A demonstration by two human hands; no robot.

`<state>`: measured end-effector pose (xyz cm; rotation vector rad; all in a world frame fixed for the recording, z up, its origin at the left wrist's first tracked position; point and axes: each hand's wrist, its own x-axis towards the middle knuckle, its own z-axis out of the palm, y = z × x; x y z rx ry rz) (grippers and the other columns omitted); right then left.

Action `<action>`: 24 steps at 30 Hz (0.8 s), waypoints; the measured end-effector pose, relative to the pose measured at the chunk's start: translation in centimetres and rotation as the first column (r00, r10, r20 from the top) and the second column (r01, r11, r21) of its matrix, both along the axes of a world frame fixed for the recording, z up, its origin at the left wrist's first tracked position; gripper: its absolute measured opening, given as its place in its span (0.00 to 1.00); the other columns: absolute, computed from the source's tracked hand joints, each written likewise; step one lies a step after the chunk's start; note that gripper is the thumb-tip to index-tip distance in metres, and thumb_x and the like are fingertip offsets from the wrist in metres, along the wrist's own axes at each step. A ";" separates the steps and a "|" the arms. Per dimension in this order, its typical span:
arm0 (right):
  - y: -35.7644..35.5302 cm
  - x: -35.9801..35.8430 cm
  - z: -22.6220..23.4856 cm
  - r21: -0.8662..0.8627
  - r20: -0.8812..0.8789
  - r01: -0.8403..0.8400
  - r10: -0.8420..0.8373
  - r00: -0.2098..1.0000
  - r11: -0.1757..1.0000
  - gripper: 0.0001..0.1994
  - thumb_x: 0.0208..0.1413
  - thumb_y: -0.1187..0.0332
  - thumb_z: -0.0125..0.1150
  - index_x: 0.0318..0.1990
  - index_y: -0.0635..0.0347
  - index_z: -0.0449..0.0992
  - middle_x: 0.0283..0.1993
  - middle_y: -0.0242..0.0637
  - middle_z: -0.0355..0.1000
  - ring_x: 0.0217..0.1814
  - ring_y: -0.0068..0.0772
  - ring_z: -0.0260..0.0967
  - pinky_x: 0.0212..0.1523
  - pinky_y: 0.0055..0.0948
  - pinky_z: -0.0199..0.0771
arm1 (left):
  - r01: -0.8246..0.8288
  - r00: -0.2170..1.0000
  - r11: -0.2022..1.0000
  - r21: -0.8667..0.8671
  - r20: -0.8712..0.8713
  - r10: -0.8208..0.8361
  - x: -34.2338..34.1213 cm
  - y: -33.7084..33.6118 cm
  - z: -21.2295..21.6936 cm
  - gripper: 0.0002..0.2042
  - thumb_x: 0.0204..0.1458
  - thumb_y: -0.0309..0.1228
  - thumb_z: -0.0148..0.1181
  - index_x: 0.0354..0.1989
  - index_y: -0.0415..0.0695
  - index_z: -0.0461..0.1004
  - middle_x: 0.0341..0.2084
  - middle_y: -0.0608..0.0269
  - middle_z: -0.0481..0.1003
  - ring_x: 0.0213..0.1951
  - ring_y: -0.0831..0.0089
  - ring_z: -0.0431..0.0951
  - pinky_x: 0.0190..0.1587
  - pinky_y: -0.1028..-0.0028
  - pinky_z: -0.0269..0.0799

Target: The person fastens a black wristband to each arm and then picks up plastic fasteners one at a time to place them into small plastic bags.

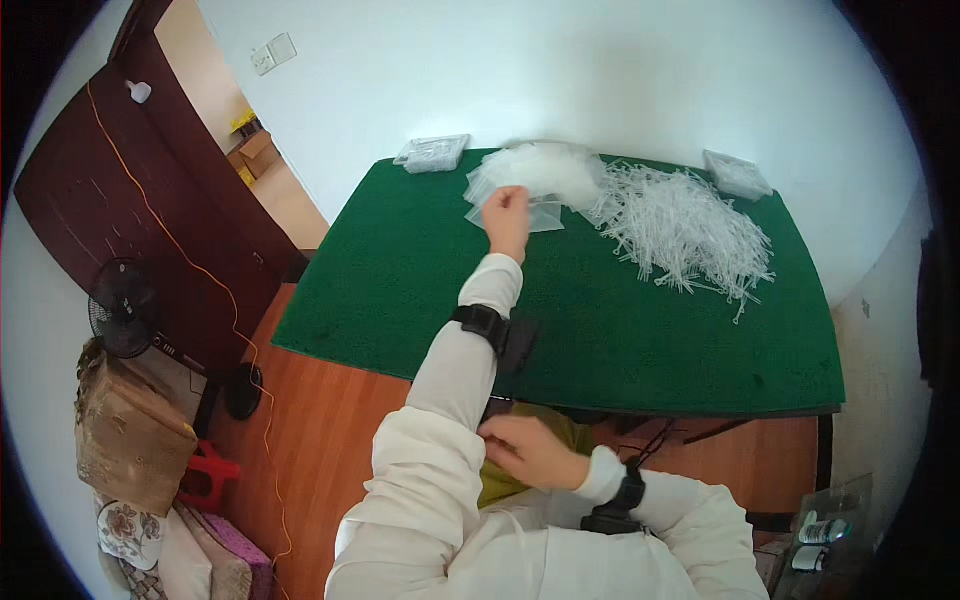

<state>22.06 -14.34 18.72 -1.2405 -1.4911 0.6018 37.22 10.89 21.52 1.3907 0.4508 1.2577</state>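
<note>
My left hand (507, 220) reaches over the table to the front of a fanned heap of clear plastic bags (545, 170). Its fingers are curled closed, and what lies between them is hidden. One flat bag (546, 217) sticks out beside that hand. Close to my body, my right hand (537, 452) is closed at the white left sleeve (430, 440) near the elbow, fingertips against the cloth. To the right of the bags spreads a big tangled pile of thin clear plastic sticks with small looped ends (685, 230).
The table has a green cover (420, 270). Filled clear packs stand at its back left (435, 153) and back right (738, 175). On the left are a black fan (122, 305), an orange cord (215, 280), a cardboard box (135, 430) and a red stool (210, 473).
</note>
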 end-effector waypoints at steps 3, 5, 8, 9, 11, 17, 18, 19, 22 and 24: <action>0.8 -0.5 -2.9 -0.029 -0.148 -0.015 0.011 0.989 0.999 0.05 0.46 0.76 0.55 0.31 0.64 0.71 0.31 0.40 0.69 0.30 0.36 0.66 0.32 0.27 0.66 | 0.223 0.971 0.915 -0.336 0.161 -0.178 -0.5 -0.9 3.2 0.04 0.47 0.29 0.54 0.24 0.45 0.68 0.16 0.72 0.63 0.17 0.80 0.60 0.19 0.78 0.56; 0.7 -0.5 -3.4 -0.038 -0.222 -0.029 0.020 0.975 0.999 0.04 0.46 0.76 0.56 0.31 0.65 0.71 0.31 0.40 0.69 0.31 0.35 0.67 0.31 0.27 0.66 | 0.333 0.938 0.815 -0.474 0.254 -0.235 -1.2 -1.6 5.4 0.04 0.48 0.28 0.54 0.24 0.45 0.66 0.15 0.73 0.61 0.16 0.81 0.57 0.19 0.79 0.54; 0.1 -0.8 -2.1 0.186 -0.249 0.006 0.041 0.968 0.982 0.04 0.47 0.74 0.55 0.31 0.65 0.72 0.30 0.39 0.69 0.30 0.35 0.67 0.31 0.26 0.66 | 0.446 0.867 0.737 -0.508 0.448 -0.217 -2.2 -1.6 7.5 0.04 0.49 0.28 0.54 0.26 0.46 0.66 0.16 0.73 0.59 0.15 0.83 0.55 0.17 0.81 0.49; 0.2 -0.8 -1.9 0.187 -0.249 0.003 0.044 0.967 0.982 0.04 0.47 0.74 0.55 0.31 0.65 0.72 0.30 0.39 0.69 0.30 0.35 0.67 0.31 0.26 0.66 | 0.444 0.868 0.738 -0.508 0.448 -0.214 -2.4 -1.7 7.8 0.04 0.49 0.28 0.54 0.26 0.46 0.66 0.16 0.73 0.59 0.15 0.83 0.55 0.17 0.81 0.49; 0.6 -0.8 -1.5 0.147 -0.231 -0.065 0.098 0.968 0.987 0.05 0.48 0.73 0.55 0.32 0.64 0.73 0.31 0.38 0.70 0.31 0.34 0.67 0.32 0.26 0.66 | 0.464 0.856 0.733 -0.498 0.464 -0.227 -2.7 -2.0 8.1 0.04 0.49 0.28 0.53 0.26 0.46 0.66 0.16 0.73 0.59 0.15 0.82 0.54 0.17 0.81 0.49; 1.0 0.0 -5.3 -0.234 -0.324 -0.487 0.405 0.855 0.841 0.06 0.49 0.72 0.54 0.34 0.62 0.74 0.34 0.39 0.71 0.32 0.39 0.69 0.35 0.27 0.68 | 0.508 0.848 0.686 -0.521 0.445 -0.289 -2.2 -4.1 7.1 0.04 0.49 0.29 0.54 0.25 0.46 0.65 0.17 0.73 0.60 0.15 0.82 0.55 0.17 0.80 0.50; 1.5 0.3 -6.1 -0.164 -0.123 -0.407 0.391 0.912 0.899 0.06 0.49 0.72 0.53 0.32 0.63 0.73 0.32 0.41 0.70 0.31 0.41 0.68 0.33 0.30 0.68 | 0.507 0.851 0.678 -0.532 0.434 -0.296 -2.0 -4.4 6.6 0.05 0.49 0.29 0.54 0.25 0.46 0.65 0.17 0.72 0.60 0.15 0.82 0.55 0.17 0.80 0.50; 2.0 0.5 -6.9 -0.075 0.081 -0.336 0.341 0.936 0.939 0.05 0.48 0.72 0.52 0.31 0.63 0.73 0.31 0.43 0.70 0.30 0.43 0.68 0.31 0.32 0.68 | 0.507 0.854 0.669 -0.543 0.422 -0.305 -1.6 -4.8 6.2 0.05 0.49 0.29 0.54 0.25 0.46 0.65 0.17 0.72 0.60 0.15 0.82 0.55 0.16 0.80 0.50; 2.8 2.1 -6.0 0.095 0.252 -0.209 0.180 0.951 0.973 0.05 0.47 0.72 0.52 0.29 0.64 0.72 0.29 0.45 0.70 0.29 0.47 0.67 0.30 0.36 0.68 | 0.476 0.872 0.667 -0.572 0.404 -0.276 -1.4 -4.5 5.3 0.05 0.49 0.29 0.54 0.25 0.46 0.65 0.17 0.72 0.60 0.15 0.82 0.55 0.16 0.80 0.50; 3.1 3.6 -4.4 0.218 0.191 -0.039 -0.003 0.982 0.975 0.05 0.46 0.72 0.53 0.28 0.63 0.72 0.29 0.47 0.70 0.30 0.51 0.67 0.31 0.39 0.68 | 0.434 0.892 0.666 -0.607 0.395 -0.220 -1.2 -4.0 4.8 0.05 0.49 0.29 0.54 0.24 0.47 0.65 0.16 0.72 0.59 0.15 0.81 0.55 0.16 0.80 0.49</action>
